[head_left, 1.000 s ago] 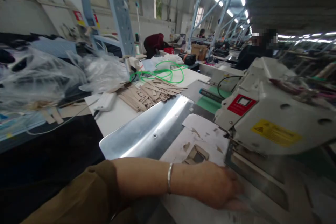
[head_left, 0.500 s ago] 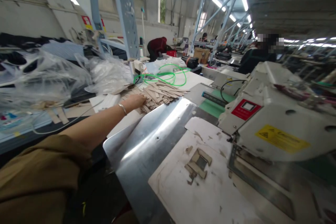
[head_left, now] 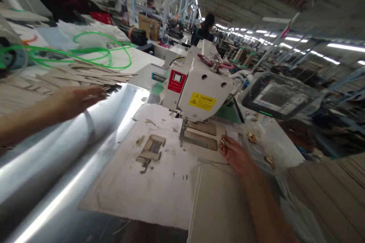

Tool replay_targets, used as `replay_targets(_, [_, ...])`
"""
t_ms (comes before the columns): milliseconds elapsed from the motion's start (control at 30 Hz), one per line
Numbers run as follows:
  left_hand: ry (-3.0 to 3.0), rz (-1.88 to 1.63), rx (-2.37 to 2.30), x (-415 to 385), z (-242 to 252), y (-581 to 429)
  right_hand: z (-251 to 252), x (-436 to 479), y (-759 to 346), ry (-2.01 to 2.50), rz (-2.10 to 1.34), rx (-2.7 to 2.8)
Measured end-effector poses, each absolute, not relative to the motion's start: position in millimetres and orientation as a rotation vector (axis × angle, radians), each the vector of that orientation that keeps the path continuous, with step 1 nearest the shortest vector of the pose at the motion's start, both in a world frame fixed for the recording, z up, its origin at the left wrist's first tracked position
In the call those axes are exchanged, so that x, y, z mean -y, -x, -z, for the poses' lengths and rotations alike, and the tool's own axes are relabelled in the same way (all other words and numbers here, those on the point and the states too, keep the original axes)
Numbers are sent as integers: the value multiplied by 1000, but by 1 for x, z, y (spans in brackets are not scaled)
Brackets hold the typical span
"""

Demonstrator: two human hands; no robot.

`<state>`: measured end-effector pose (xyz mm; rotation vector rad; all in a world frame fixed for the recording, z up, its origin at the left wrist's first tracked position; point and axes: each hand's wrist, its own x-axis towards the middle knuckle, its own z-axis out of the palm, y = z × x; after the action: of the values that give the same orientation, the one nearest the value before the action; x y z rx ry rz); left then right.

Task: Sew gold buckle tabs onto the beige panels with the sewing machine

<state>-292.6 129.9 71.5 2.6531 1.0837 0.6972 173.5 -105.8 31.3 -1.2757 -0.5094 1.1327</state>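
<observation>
L hand (head_left: 75,99) has left the plate (head_left: 114,112) for the strip pile (head_left: 85,73) on the bench (head_left: 144,59), grip too blurred for me to call, while R hand (head_left: 236,155) has come in pinching a metal ring (head_left: 222,143) beside the clamp frame (head_left: 199,141), so pickup's underway.

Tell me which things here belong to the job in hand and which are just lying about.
In use: strips by the left hand; metal piece pinched in the right hand; sewing machine; white sheet under it.
Lying about: green tubing; cardboard box; screen.
</observation>
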Motion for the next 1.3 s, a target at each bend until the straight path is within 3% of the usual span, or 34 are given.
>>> replay_targets(333, [-2743, -263, -734, 25, -54, 46, -11, 107, -162, 1468, -761, 1025])
replay_targets(600, [-2848, -279, -783, 37, -47, -3, -28, 113, -153, 1706, -2, 1522])
replay_targets(700, [-2812, -303, -787, 41, -45, -8, -33, 114, -149, 1719, 129, 1573])
replay_targets(1033, [-2676, -434, -719, 39, -27, -13, -23, 116, -139, 1784, -175, 1512])
replay_targets(1167, [-2798, -611, -521, 34, -22, -14, -21, 114, -141, 1946, -206, 1527])
replay_targets(1300, [-2964, -705, -622, 35, -26, -9, -20, 109, -149, 2005, -350, 1424])
